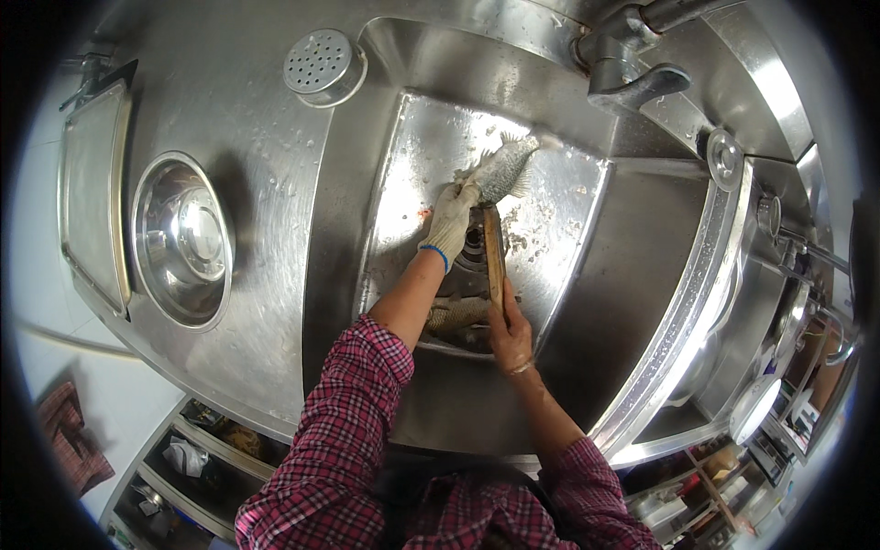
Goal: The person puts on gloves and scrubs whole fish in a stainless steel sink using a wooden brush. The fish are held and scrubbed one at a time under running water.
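My left hand (pixel 449 220), in a white knit glove with a blue cuff, is closed on a silvery-grey fish (pixel 501 174) lying on the floor of a steel sink (pixel 642 247). The fish's tail points to the far right. My bare right hand (pixel 511 337) is wrapped around the near end of a long, narrow wooden tool (pixel 496 252). That tool's far end reaches the fish, close to the glove; its working side does not show clearly. A second fish (pixel 458 314) lies nearer me, between my forearms. Loose scales are scattered over the sink floor around the drain (pixel 474 240).
A tap with a lever (pixel 632 84) juts over the far right of the sink. On the left counter stand a perforated metal canister (pixel 321 66), a steel bowl (pixel 183 240) and a rectangular tray (pixel 94 197). Another basin (pixel 710 367) holds dishes at the right.
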`<state>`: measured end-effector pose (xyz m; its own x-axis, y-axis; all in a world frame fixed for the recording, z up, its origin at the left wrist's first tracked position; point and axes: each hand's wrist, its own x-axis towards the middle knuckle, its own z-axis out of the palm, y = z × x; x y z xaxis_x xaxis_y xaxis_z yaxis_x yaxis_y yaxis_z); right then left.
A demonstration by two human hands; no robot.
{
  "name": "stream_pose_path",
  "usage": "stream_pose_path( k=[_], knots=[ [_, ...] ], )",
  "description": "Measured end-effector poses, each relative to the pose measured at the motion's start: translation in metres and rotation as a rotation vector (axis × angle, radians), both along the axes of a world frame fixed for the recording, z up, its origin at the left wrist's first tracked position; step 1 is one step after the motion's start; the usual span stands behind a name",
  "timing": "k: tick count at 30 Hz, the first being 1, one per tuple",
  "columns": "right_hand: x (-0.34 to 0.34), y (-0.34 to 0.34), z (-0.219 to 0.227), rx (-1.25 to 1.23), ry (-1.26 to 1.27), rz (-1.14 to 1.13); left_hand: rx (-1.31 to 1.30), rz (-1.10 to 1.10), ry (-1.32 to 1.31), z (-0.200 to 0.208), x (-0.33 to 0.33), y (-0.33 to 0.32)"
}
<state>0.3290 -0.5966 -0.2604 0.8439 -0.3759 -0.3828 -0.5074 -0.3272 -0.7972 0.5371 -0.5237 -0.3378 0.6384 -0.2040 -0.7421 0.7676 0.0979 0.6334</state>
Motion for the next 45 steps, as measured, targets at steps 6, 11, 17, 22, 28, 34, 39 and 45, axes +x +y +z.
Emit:
stream_pose_path(
  k=[6,11,17,22,28,34,39,45],
  knots=[
    [0.051,-0.053,-0.012,0.158,0.007,-0.053,-0.020,-0.110,-0.096,0.018,-0.001,0.002],
    [0.051,-0.050,-0.008,0.170,-0.008,0.153,0.153,-0.162,-0.390,-0.017,-0.005,0.012],
    [0.083,-0.055,0.030,0.101,0.133,0.086,0.389,-0.294,-0.623,-0.006,-0.002,0.014],
    [0.068,-0.034,0.010,-0.084,-0.095,0.306,0.148,-0.164,-0.523,-0.034,-0.002,0.026],
    [0.070,-0.042,0.000,-0.024,-0.001,0.153,0.407,-0.296,-0.693,-0.003,0.000,0.012],
    [0.094,-0.047,0.025,0.094,0.075,0.101,0.354,-0.236,-0.593,0.012,0.006,0.020],
    [0.067,-0.040,0.008,0.003,-0.054,0.237,0.223,-0.121,-0.539,0.017,0.003,0.015],
    [0.085,-0.039,0.006,0.016,0.194,0.171,0.362,-0.067,-0.650,0.009,0.003,0.009]
  ],
)
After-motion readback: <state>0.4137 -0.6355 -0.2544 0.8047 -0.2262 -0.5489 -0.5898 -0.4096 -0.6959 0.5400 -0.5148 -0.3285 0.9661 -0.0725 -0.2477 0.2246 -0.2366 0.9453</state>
